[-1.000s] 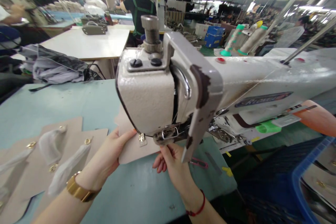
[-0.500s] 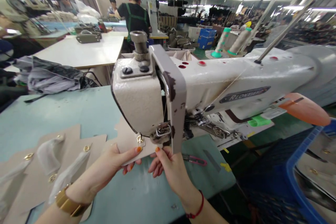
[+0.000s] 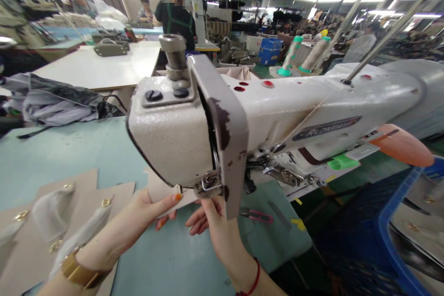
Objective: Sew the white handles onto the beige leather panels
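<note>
A flat beige panel (image 3: 160,186), apparently leather-like, lies under the head of a white sewing machine (image 3: 169,141). My left hand (image 3: 147,217) grips its near edge, thumb on top and fingers beneath, close to a small metal fitting partly covered by the machine. At the panel's right end, my right hand (image 3: 217,222) pinches the edge below the presser area; the thumb tip is hidden behind the machine head. The needle and the stitching spot are out of sight.
More beige panels (image 3: 85,180) with gold clasps and white wrapping lie at left. Pink-handled snips (image 3: 258,215) rest right of my hand. A blue crate (image 3: 385,222) holding pieces stands at right. Thread cones (image 3: 293,58) and a person (image 3: 176,21) are behind.
The view has shifted closer to the machine head, which now covers more of the panel, its metal fitting and my right thumb. Both hands keep their hold on the panel.
</note>
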The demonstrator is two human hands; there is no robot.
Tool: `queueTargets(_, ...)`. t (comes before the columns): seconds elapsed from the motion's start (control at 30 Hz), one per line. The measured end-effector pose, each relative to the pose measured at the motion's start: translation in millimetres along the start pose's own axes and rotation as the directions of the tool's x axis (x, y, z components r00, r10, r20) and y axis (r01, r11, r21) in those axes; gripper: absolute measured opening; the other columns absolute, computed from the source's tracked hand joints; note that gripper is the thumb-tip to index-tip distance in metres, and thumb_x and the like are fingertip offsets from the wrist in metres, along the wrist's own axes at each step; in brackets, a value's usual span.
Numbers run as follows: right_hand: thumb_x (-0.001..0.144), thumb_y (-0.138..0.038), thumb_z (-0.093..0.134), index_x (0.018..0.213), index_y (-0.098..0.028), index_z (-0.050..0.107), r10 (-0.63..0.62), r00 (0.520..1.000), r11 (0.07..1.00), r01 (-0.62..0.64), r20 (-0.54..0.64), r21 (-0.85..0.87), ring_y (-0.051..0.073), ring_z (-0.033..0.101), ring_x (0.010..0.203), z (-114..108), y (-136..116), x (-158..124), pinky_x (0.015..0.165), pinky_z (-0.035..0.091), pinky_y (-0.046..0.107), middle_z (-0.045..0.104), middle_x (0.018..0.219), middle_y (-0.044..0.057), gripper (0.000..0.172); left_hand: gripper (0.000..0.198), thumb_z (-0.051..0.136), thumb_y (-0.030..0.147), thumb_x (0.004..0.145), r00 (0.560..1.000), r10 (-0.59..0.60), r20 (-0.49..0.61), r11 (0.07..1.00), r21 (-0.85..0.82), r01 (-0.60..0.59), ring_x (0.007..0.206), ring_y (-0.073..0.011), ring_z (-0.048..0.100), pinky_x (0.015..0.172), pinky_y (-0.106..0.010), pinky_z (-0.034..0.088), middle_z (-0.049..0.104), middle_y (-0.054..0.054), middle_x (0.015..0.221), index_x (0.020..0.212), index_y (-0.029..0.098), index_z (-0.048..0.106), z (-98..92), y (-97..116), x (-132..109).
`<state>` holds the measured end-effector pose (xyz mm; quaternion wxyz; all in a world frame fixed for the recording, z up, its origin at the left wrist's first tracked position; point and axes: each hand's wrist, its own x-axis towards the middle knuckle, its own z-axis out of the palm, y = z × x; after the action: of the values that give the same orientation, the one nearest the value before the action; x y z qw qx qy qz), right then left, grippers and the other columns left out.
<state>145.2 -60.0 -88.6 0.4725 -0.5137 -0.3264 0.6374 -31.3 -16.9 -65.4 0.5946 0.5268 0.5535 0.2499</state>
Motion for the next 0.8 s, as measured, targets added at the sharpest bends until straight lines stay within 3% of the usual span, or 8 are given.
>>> queueTargets(0.2, 0.087, -0.058, 0.045, 0.065, -0.012, 0.058, -0.006, 0.999, 1.0, 0.005, -0.044, -0.023, 0.011, 0.061, 0.042, 9, -2, 0, 0.04, 0.041, 0.014, 0.07, 0.061, 0.011, 0.052, 0.041, 0.067, 0.049, 0.078, 0.999, 0.006, -0.048, 0.999, 0.051, -0.004, 0.044, -0.0094, 0.045, 0.041, -0.02, 0.033, 0.055, 0.001, 0.048, 0.056, 0.016, 0.059, -0.8, 4, 0)
queueTargets(0.47, 0.089, -0.05, 0.044, 0.059, -0.011, 0.061, -0.035, 0.998, 0.997, 0.031, -0.053, -0.074, 0.011, 0.061, 0.042, 13, -5, -1, 0.042, 0.043, 0.015, 0.067, 0.055, 0.009, 0.051, 0.032, 0.07, 0.043, 0.077, 0.998, 0.021, -0.055, 0.999, -0.03, -0.023, 0.043, -0.0088, 0.044, 0.039, -0.018, 0.031, 0.053, 0.003, 0.048, 0.063, 0.015, 0.06, 5.0, -4, -5)
queueTargets(0.63, 0.088, -0.048, 0.046, 0.061, -0.013, 0.059, -0.025, 0.999, 0.998, 0.023, -0.03, -0.054, 0.01, 0.059, 0.039, 10, -6, 0, 0.04, 0.042, 0.015, 0.068, 0.057, 0.008, 0.046, 0.031, 0.068, 0.044, 0.076, 0.989, 0.013, -0.149, 0.995, -0.1, -0.029, 0.047, -0.01, 0.047, 0.042, -0.019, 0.036, 0.056, 0.002, 0.051, 0.065, 0.016, 0.062, 24.3, 2, -21)
queueTargets(0.8, 0.088, -0.045, 0.045, 0.057, -0.015, 0.053, -0.035, 0.999, 0.999, 0.035, 0.009, -0.038, 0.008, 0.049, 0.032, 4, -5, -1, 0.037, 0.038, 0.015, 0.063, 0.048, 0.004, 0.044, 0.037, 0.068, 0.05, 0.073, 0.948, -0.013, -0.317, 0.985, -0.169, -0.043, 0.046, -0.0118, 0.048, 0.045, -0.023, 0.041, 0.056, 0.001, 0.049, 0.058, 0.018, 0.06, 56.9, 3, -37)
